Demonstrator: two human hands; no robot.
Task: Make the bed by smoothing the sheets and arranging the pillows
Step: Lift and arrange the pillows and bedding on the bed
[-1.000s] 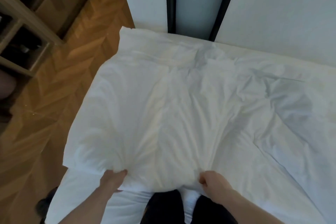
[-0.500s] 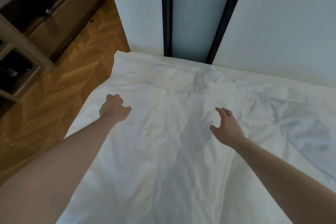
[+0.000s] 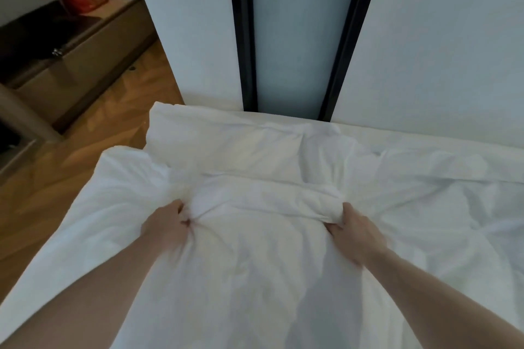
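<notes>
A white, wrinkled duvet (image 3: 255, 278) covers the bed in front of me. My left hand (image 3: 167, 225) is closed on a bunch of its fabric left of centre. A fold of the same cloth is gripped by my right hand (image 3: 354, 231) to the right of centre. Between the two hands the duvet is gathered into a raised ridge (image 3: 266, 195). Beyond it a white pillow (image 3: 226, 144) lies flat against the wall at the head of the bed. Both forearms reach in from the bottom corners.
White wall panels (image 3: 439, 37) with two black vertical strips (image 3: 242, 31) stand right behind the bed. Wooden herringbone floor (image 3: 56, 173) runs along the bed's left side. A low brown cabinet (image 3: 82, 65) with red and pink items on top stands at the far left.
My hands let go of the duvet's near edge, reached forward open over the bed, and now both have closed on the fabric farther up, bunching it. The view has shifted toward the wall.
</notes>
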